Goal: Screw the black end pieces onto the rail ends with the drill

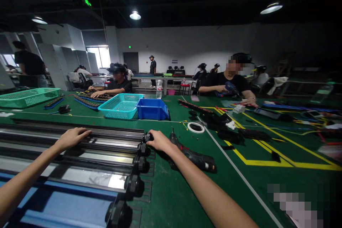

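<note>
a: what's the person at the near end doing?

b: both hands are on that set of long metal rails (80,142) lying on the green desk (187,199). the rails run left to right across the person's front, and their right ends sit in a row of black end clamps (139,164).

a: which hand is where?

b: the left hand (72,138) lies flat on top of a far rail, fingers stretched out and only lightly curled, pressing rather than gripping. the right hand (159,140) is at the right end of the same rails, fingertips closed around the small black knob (147,137) of the farthest clamp. i can't tell how tightly it pinches.

a: so the knob is the right hand's business?

b: it's the nearer one by far; the left hand is well along the rails to the left of that knob. the rails' long axis runs straight between the two hands.

a: anything else by the rails?

b: a black power screwdriver (195,156) lies on the desk just right of the clamps, under the right forearm, untouched. beyond the rails' right end sit a roll of white tape (196,127), a blue bin (153,109) and a teal basket (121,106). other people work at the far side.
</note>
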